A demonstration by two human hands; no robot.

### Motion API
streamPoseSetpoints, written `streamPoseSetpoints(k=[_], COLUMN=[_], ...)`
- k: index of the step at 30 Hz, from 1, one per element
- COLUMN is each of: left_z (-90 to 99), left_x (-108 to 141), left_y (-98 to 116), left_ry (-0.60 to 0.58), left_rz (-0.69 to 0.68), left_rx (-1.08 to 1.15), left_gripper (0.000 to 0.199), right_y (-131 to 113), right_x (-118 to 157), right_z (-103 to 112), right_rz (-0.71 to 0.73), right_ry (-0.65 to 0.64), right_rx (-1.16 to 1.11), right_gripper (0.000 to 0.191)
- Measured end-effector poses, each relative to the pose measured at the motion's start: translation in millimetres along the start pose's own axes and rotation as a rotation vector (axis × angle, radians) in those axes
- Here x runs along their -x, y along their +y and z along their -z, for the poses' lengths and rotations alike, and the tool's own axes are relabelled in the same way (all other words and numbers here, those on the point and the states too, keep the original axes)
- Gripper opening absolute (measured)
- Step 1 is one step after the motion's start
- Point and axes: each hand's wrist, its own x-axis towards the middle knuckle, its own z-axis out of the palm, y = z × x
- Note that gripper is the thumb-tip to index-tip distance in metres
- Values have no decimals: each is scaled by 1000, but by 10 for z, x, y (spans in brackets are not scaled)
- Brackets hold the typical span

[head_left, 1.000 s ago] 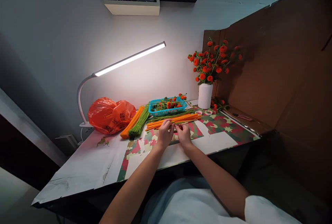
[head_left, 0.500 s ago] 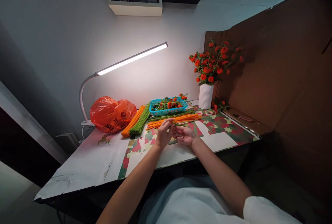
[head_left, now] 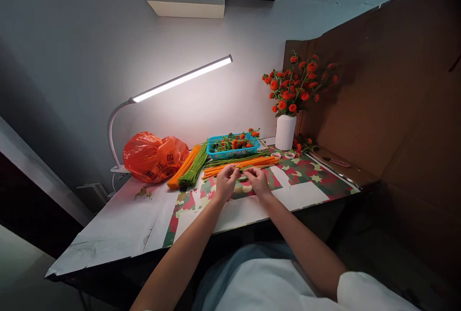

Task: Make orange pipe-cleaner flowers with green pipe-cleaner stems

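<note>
My left hand (head_left: 225,183) pinches a small orange and green pipe-cleaner flower (head_left: 238,168), mostly hidden by the fingertips. Just to the right, my right hand (head_left: 258,183) has thumb and forefinger closed near the flower's green end; what lies between these fingertips is too small to make out. Beneath the hands, part of a green ring (head_left: 243,179) shows on the table. Loose orange pipe cleaners (head_left: 259,161) lie right behind my hands, with green ones (head_left: 230,161) beyond them.
A blue basket (head_left: 212,153) holds orange flowers. To the left lie a green pipe-cleaner bundle (head_left: 192,171), an orange bundle (head_left: 177,180) and an orange plastic bag (head_left: 154,157) by the lamp (head_left: 183,79). At right stand a white vase (head_left: 285,133) of flowers and two tape rolls (head_left: 289,155).
My hands have moved slightly apart. The right hand has turned from palm up to palm down, its fingers now pinched. The view has shifted slightly.
</note>
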Motion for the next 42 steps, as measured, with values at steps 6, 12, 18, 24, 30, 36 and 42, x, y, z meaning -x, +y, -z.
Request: streamPoseSetpoints(k=[6,12,18,24,30,36,42], left_z=[7,-1,-3,-10,-7,18,0], left_x=[-8,-8,5,5,6,-6,7], left_y=[21,14,23,13,10,32,54], left_ry=[-49,-55,-59,-27,-4,-16,-106], left_rz=[164,172,137,141,148,176,265], left_rx=[179,202,177,189,185,144,188], left_gripper=[28,30,34,35,32,29,31], right_y=[24,68,73,101,105,35,8], right_x=[60,53,45,25,26,52,55], right_z=[-10,-26,-28,-30,-38,-38,-24], right_rz=[459,464,439,467,463,391,416], right_ry=[46,59,45,34,25,46,37], right_rx=[421,468,404,385,389,304,293], right_gripper=[11,12,14,14,13,14,21])
